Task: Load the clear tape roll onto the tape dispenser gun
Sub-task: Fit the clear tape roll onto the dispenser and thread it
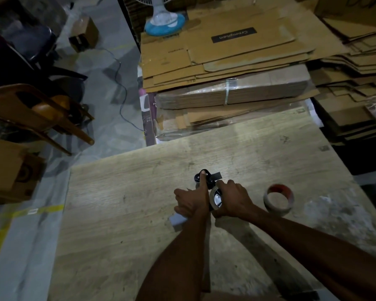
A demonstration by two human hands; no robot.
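A black tape dispenser gun [208, 178] sits over the middle of the wooden table [139, 224]. My left hand [190, 202] grips its handle, with the index finger stretched forward along the gun's front roller. A clear tape roll [215, 197] sits on the gun's side, and my right hand [232, 197] is closed around it from the right. The handle's light grey lower end [177, 220] pokes out below my left hand.
A second tape roll with a red-marked core [279, 199] lies on the table to the right of my hands. Stacks of flattened cardboard [237, 61] rise beyond the table's far edge. A wooden chair [37, 111] and boxes stand on the floor at left.
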